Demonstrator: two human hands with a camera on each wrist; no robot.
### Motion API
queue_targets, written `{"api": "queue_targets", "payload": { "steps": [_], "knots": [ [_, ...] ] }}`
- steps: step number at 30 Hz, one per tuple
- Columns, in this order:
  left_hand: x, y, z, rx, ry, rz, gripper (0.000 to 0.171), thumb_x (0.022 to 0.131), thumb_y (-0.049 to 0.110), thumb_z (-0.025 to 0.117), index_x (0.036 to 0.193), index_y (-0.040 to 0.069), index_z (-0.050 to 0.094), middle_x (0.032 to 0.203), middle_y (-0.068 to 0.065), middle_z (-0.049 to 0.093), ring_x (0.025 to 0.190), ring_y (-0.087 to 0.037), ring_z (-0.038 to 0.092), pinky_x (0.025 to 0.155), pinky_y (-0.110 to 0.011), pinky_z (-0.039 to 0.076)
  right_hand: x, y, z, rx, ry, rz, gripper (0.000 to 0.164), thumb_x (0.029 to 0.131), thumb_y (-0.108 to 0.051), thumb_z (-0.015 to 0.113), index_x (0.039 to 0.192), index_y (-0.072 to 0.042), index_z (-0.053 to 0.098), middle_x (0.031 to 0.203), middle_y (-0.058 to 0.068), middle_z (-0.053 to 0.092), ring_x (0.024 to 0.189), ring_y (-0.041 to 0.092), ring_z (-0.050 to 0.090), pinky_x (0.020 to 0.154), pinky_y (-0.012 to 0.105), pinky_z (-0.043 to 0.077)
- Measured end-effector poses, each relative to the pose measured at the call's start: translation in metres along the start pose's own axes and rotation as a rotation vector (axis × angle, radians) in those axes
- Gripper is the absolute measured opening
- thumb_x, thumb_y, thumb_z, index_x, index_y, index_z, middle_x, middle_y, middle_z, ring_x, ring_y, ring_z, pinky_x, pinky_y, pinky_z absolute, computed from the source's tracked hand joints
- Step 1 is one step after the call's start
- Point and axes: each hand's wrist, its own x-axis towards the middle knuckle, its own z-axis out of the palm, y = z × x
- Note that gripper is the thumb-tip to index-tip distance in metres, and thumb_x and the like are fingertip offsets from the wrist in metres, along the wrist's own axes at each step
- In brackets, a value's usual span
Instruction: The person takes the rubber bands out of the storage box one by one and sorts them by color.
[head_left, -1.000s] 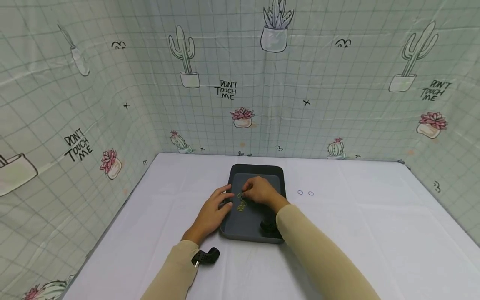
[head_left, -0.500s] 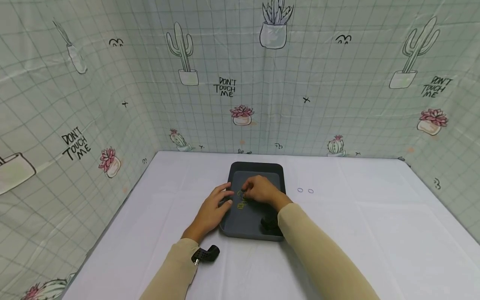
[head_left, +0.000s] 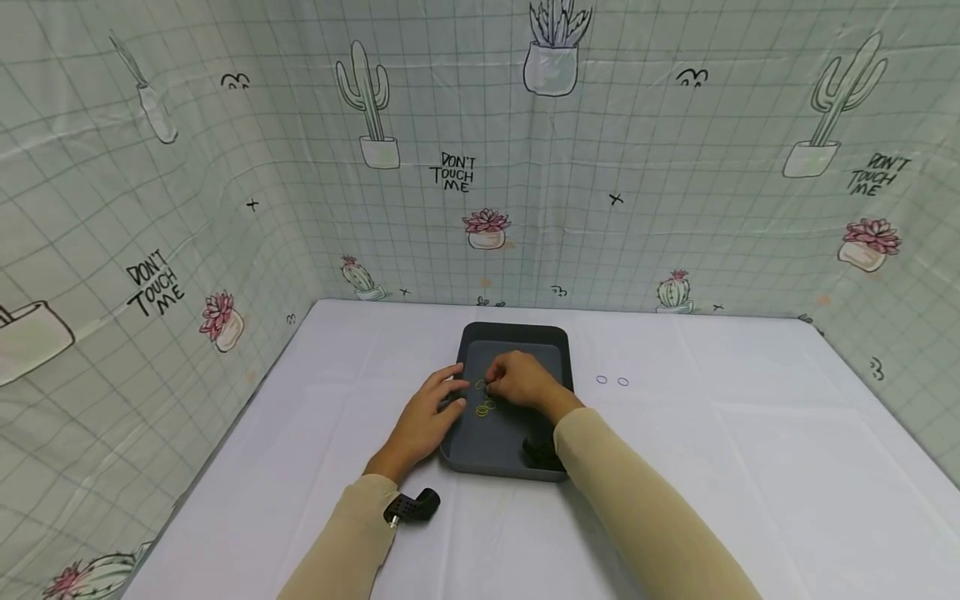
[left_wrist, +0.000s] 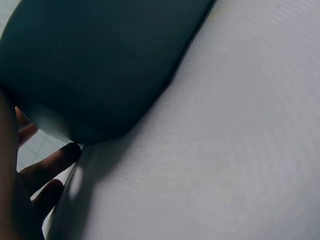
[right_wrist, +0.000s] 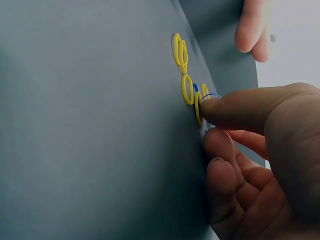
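Note:
My right hand (head_left: 521, 379) reaches into a dark grey tray (head_left: 491, 477), over a small cluster of yellow rubber bands (head_left: 482, 411). In the right wrist view, thumb and finger of this hand (right_wrist: 250, 150) are at a thin blue rubber band (right_wrist: 212, 94) and seem to pinch it; the contact is partly hidden. Several yellow rubber bands (right_wrist: 187, 90) lie beside and against the fingertips. My left hand (head_left: 423, 421) rests at the tray's left rim with its fingers spread and loosely bent. In the left wrist view, fingers (left_wrist: 52, 167) show beside the tray (left_wrist: 90, 65).
Two blue rubber bands (head_left: 602, 380) lie apart on the white tablecloth (head_left: 720, 433), right of the tray. A patterned cloth backdrop (head_left: 570, 167) rises behind the table and along both sides.
Both hands stay nearly in place; the right fingers shift only slightly among the rubber bands. The head view tilts a little. The two blue bands on the cloth remain where they were.

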Motion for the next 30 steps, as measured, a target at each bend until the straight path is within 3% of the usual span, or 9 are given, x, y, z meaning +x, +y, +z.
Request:
{"api": "queue_targets", "payload": {
  "steps": [12,21,30],
  "knots": [
    [0.0007,0.0001,0.0012,0.003,0.010,0.024,0.034,0.101,0.020,0.058,0.132,0.006,0.065,0.154,0.003,0.043,0.145,-0.022,0.034,0.114,-0.050,0.032,-0.0004,0.0052,-0.0006,0.015,0.016,-0.025,0.004,0.090,-0.014,0.071,0.090,-0.011,0.074,0.082,-0.003,0.067,0.074,0.014,0.058,0.072,0.033,0.050],
    [0.0006,0.0013,0.0011,0.005,0.003,0.017,0.034,0.102,0.019,0.058,0.132,0.006,0.065,0.155,0.003,0.042,0.145,-0.022,0.033,0.115,-0.051,0.030,-0.0018,0.0086,-0.0006,0.138,0.061,-0.002,0.004,0.091,-0.010,0.068,0.089,-0.008,0.070,0.077,-0.001,0.066,0.066,0.014,0.060,0.058,0.028,0.050],
    [0.0012,-0.0006,0.0022,0.008,0.000,0.005,0.033,0.102,0.020,0.058,0.132,0.008,0.065,0.155,0.005,0.042,0.145,-0.020,0.033,0.115,-0.049,0.030,-0.0031,0.0052,-0.0001,0.169,0.045,-0.030,0.003,0.091,-0.007,0.068,0.094,-0.007,0.069,0.082,0.001,0.067,0.069,0.013,0.063,0.062,0.029,0.052]
  ]
}}
